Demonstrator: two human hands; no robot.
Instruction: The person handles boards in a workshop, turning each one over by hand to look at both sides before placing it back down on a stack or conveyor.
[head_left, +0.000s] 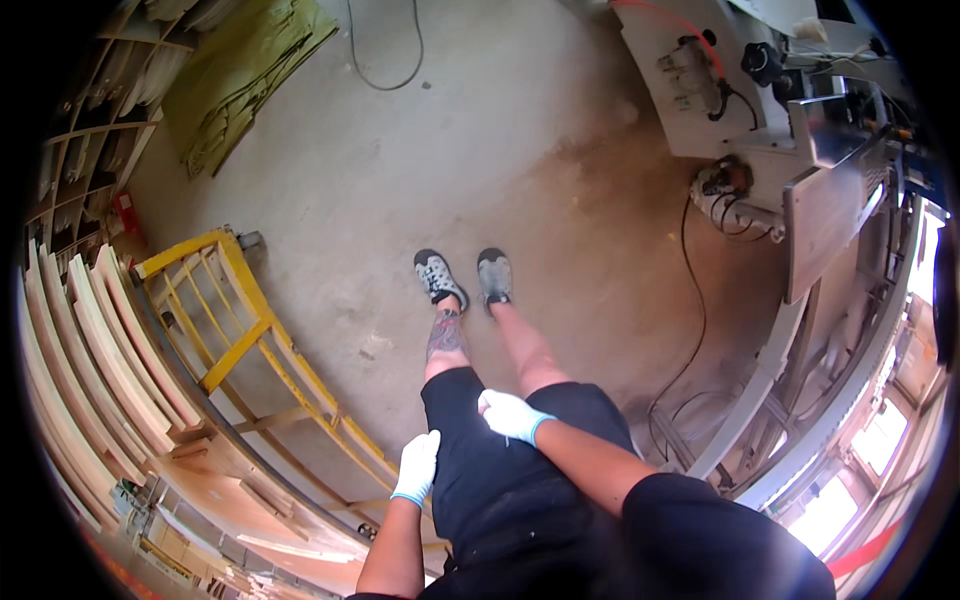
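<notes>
My left hand [417, 466], in a white glove with a blue cuff, hangs beside the left leg of my black shorts [463, 420]. Its fingers look curled in, and no object shows in them. Over the front of the shorts, near the right thigh, is my right hand [512, 416] in a matching glove. It is closed loosely, also with nothing visible in it. Both palms are turned out of sight. The nearest thing to the left hand, apart from my clothes, is a yellow metal frame [262, 322].
Long pale wooden boards [105, 340] are stacked at the left. A green sheet [235, 85] lies at the far left, before shelving [85, 130]. On the right stands a grey machine [825, 225]; its black cable [703, 320] trails over the concrete floor [400, 170]. Another cable [385, 88] loops far ahead.
</notes>
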